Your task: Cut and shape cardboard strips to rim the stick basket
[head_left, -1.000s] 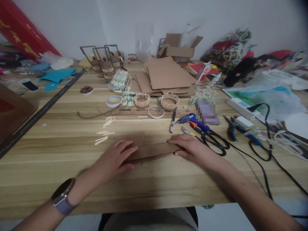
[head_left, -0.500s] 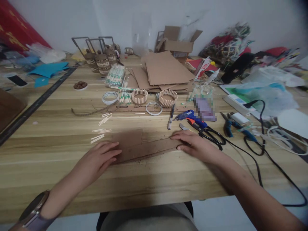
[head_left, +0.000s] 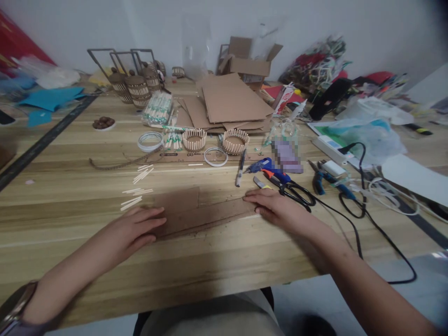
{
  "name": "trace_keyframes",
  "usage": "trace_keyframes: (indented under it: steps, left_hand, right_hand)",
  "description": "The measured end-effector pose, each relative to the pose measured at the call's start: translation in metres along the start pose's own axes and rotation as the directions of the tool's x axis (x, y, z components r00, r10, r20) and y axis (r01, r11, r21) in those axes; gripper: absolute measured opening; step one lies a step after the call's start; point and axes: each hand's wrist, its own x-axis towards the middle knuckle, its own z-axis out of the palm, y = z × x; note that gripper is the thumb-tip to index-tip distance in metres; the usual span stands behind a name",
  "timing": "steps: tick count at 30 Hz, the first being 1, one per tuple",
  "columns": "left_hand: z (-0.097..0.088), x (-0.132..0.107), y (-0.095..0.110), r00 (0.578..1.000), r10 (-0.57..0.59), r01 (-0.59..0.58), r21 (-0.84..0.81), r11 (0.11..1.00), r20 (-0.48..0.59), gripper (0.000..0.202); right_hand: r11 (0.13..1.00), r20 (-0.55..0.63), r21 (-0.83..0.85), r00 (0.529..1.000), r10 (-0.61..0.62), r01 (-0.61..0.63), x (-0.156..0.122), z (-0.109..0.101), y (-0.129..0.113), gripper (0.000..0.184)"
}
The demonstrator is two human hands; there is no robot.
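A brown cardboard strip (head_left: 217, 212) lies near the front of the wooden table, over or against a wider cardboard piece (head_left: 182, 198); I cannot tell how they join. My left hand (head_left: 136, 228) rests with spread, stretched fingers at the left end of the cardboard. At the right end, my right hand (head_left: 271, 205) pinches the strip between thumb and fingers. Dark crumbs lie along its front edge. Beyond my right hand are scissors (head_left: 296, 192), a utility knife (head_left: 261, 182) and a blue hot glue gun (head_left: 264, 165). Short wooden sticks (head_left: 142, 175) lie beyond my left hand.
Two round stick-walled cardboard rings (head_left: 194, 140), tape rolls (head_left: 150, 141) and stacked cardboard sheets (head_left: 234, 100) stand farther back. Small lidded buckets (head_left: 138, 91) are at back left. Pliers (head_left: 318, 179), black cable (head_left: 345, 221) and a power strip (head_left: 331, 148) occupy the right.
The view has swung right, so the table's things appear farther left. My left thumb has moved away from its fingers at the cardboard's end; my right hand keeps its place on the strip.
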Motion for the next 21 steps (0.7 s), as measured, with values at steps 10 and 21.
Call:
trace_keyframes:
  steps: [10,21]
  left_hand:
    - [-0.008,0.008,0.011,0.999,-0.006,0.003,0.063,0.998,0.053,0.034]
    - [-0.001,0.000,0.008,1.000,0.010,-0.012,0.080,0.997,0.025,0.039]
  right_hand:
    - [0.998,-0.044,-0.057,0.999,0.017,-0.020,-0.006,0.002,0.001,0.041]
    - [0.997,-0.044,-0.073,0.999,-0.013,0.009,-0.005,0.000,0.001,0.040]
